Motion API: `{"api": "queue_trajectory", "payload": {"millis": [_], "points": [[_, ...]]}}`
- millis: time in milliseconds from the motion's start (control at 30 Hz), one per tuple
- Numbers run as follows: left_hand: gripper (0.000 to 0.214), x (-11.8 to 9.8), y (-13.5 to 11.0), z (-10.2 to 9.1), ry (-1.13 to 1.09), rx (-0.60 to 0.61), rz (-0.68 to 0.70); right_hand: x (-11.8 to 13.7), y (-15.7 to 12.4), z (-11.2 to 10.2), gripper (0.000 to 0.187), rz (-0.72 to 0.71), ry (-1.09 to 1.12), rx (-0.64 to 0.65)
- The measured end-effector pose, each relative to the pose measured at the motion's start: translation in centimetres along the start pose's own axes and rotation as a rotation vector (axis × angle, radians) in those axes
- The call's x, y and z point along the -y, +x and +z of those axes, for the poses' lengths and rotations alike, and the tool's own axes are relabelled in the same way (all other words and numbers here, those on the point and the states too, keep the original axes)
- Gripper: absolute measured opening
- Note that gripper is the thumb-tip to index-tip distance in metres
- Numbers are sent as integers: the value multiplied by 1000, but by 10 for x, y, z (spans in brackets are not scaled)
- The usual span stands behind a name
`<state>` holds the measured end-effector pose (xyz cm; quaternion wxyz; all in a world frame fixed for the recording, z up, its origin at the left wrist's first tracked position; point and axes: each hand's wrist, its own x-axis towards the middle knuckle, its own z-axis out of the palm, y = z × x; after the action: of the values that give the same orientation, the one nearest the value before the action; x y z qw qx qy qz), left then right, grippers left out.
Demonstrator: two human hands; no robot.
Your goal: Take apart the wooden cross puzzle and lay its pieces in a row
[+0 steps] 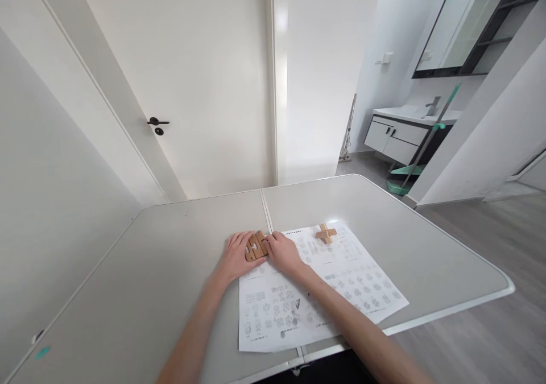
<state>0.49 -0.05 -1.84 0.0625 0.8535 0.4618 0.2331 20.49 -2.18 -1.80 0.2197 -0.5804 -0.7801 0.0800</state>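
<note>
A cluster of wooden puzzle blocks point(256, 246) rests on the grey table point(170, 270) at the top left corner of a printed instruction sheet point(315, 290). My left hand point(237, 254) lies against the blocks' left side, fingers curled round them. My right hand point(284, 252) presses on their right side, fingers closed on the wood. A second wooden puzzle, a small assembled cross point(326, 233), sits alone on the sheet's far end, to the right of my hands.
The table has a seam down its middle and a rounded edge on the right. A white door with a black handle point(157, 123) stands behind it. To the right are a vanity with sink point(405, 128) and a green broom and dustpan point(409, 168).
</note>
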Motion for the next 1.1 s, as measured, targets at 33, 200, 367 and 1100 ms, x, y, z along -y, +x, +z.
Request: {"api": "queue_trajectory", "payload": {"millis": [33,200,367,1100], "points": [[77,-1,0,0,-4,3,-5,1,0,-1,26,-22,-9,12],[71,-4,0,-1,-18,0,-28,3,1,-5,18,-109,-52,80],[70,-1,1,0,-34,-29,-40,1,2,-6,22,-112,-60,89],[51,-10,0,-6,14,-26,36,-43,-39,-10,21,-153,344,-98]]}}
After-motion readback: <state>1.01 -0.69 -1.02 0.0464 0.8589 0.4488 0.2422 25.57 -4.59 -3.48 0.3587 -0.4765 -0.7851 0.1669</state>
